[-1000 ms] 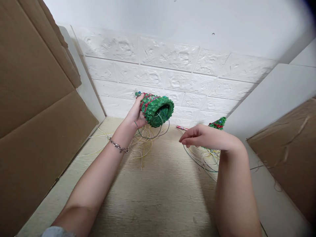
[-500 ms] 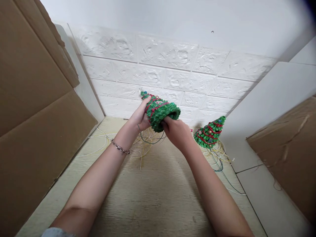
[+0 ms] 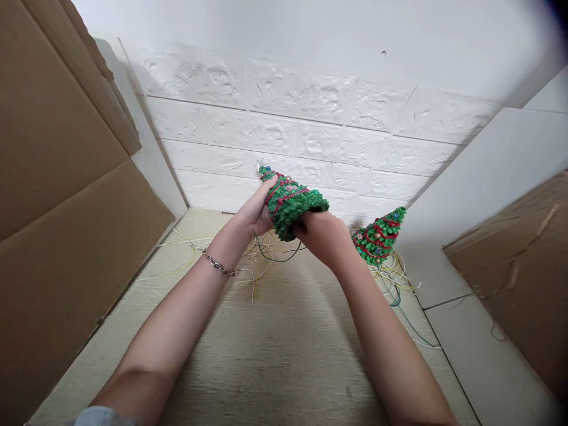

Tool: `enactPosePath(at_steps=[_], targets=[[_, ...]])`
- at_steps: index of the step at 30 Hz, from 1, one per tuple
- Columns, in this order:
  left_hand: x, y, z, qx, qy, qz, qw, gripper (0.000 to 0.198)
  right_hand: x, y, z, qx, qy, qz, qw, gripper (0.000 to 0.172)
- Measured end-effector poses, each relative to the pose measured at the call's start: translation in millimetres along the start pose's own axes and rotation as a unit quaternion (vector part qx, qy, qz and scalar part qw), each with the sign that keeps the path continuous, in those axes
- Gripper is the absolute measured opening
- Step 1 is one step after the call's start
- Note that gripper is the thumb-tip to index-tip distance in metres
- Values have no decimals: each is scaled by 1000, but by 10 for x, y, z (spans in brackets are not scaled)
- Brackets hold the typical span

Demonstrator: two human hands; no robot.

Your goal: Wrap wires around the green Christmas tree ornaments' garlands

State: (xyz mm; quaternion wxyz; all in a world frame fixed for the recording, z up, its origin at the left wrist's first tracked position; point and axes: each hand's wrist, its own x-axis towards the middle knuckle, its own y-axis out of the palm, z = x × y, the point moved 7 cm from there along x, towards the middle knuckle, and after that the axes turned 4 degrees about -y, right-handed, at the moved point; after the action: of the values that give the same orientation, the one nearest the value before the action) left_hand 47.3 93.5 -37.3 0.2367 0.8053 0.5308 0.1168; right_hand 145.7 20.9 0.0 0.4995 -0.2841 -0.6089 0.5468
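A small green Christmas tree ornament [image 3: 290, 204] with red garland and beads is held tilted, its hollow base turned toward me. My left hand [image 3: 261, 210] wraps around its side, thumb on top. The fingers of my right hand [image 3: 326, 236] reach inside the open base, where their tips are hidden; I cannot see what they grip there. A dark green wire [image 3: 281, 260] loops below the tree between my hands. To the right, a second decorated tree [image 3: 379, 236] leans by the wall with white, yellow and green wires under it.
Loose white and yellow wires [image 3: 252, 275] lie on the wooden tabletop [image 3: 266, 349] behind my hands. Cardboard [image 3: 66, 195] stands on the left and another cardboard piece [image 3: 523, 266] on the right. A white brick-patterned wall [image 3: 275, 136] closes the back.
The held tree has shifted slightly right and down with my left hand. My right hand's fingers sit deeper inside the base.
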Motion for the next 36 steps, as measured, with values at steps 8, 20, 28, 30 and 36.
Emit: enactPosePath(at_steps=[8, 20, 28, 30, 36], targets=[[-17, 53, -4, -12, -6, 30, 999, 31, -149, -233, -86, 43, -9, 15, 999, 20], [-14, 88, 60, -44, -48, 38, 997, 31, -197, -308, -15, -26, 10, -18, 999, 16], [37, 71, -5, -90, -15, 74, 993, 29, -205, -403, -17, -9, 35, -77, 996, 30], [37, 65, -17, -91, -11, 65, 994, 29, -210, -407, -6, 53, 9, -63, 997, 23], [-8, 132, -50, -67, -13, 66, 995, 34, -286, -428, 18, 198, -73, 12, 977, 7]])
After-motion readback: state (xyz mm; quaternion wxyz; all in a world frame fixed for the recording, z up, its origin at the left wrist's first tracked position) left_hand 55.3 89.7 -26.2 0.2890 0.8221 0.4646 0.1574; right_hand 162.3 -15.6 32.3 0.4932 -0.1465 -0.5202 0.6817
